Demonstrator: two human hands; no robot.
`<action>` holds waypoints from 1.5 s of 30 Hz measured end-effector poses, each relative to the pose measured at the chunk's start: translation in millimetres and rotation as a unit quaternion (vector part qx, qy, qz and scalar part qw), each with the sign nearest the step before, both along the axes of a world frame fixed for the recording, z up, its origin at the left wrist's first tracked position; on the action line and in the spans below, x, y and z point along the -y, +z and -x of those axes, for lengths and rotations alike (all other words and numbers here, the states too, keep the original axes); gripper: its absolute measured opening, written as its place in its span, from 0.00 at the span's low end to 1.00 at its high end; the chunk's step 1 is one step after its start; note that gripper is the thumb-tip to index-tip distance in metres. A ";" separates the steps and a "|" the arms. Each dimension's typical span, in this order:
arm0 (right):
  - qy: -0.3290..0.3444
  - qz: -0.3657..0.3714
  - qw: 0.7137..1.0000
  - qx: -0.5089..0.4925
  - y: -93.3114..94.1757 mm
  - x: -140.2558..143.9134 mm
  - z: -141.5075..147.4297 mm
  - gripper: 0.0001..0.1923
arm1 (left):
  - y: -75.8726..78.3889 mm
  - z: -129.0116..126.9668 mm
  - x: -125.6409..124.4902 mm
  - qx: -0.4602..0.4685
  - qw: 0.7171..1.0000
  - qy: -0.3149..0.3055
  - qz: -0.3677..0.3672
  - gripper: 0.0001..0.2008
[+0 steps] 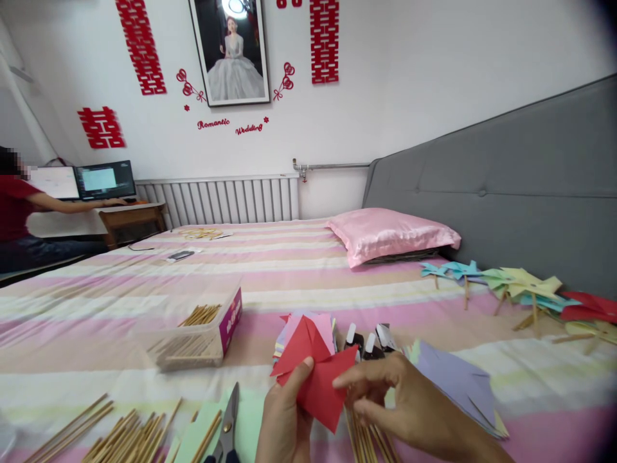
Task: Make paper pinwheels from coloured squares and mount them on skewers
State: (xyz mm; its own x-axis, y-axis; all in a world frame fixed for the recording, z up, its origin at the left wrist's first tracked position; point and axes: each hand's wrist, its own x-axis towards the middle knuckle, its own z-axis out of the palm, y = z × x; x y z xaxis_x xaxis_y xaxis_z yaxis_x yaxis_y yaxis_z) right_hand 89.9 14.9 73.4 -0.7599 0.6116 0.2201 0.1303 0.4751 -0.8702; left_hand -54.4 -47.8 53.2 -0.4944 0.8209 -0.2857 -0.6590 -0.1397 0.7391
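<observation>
A square of red paper (326,390) with slits cut in from its corners is pinched in my left hand (288,411), the thumb pressing near its middle. My right hand (400,399) is at the paper's right side, index finger at a flap, thumb apart below; whether it grips the flap I cannot tell. Behind the red sheet lies a stack of coloured paper (326,326). Thin wooden sticks (364,440) lie under my right hand. Scissors (229,421) rest left of my left hand on pale green paper (250,411).
A clear plastic box (193,347) holds more sticks; loose sticks (132,437) lie front left. Purple cut paper (456,379) lies at right. Finished pinwheels (525,286) sit by the grey headboard (506,173), near a pink pillow (390,235). A person (19,215) sits at a desk far left.
</observation>
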 end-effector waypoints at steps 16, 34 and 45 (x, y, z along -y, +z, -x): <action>-0.030 0.073 0.992 -0.102 -10.7 -1.7 14.4 0.03 | 4.8 -6.7 2.1 -0.024 0.999 -0.031 -0.007 0.04; -0.118 0.193 0.960 -0.163 -11.6 4.8 25.0 0.11 | 1.4 -14.4 -0.4 -0.201 0.979 0.039 -0.008 0.10; -0.143 0.181 0.962 -0.143 -12.0 5.8 25.4 0.11 | 1.0 -17.3 -0.3 -0.206 0.978 0.023 -0.012 0.12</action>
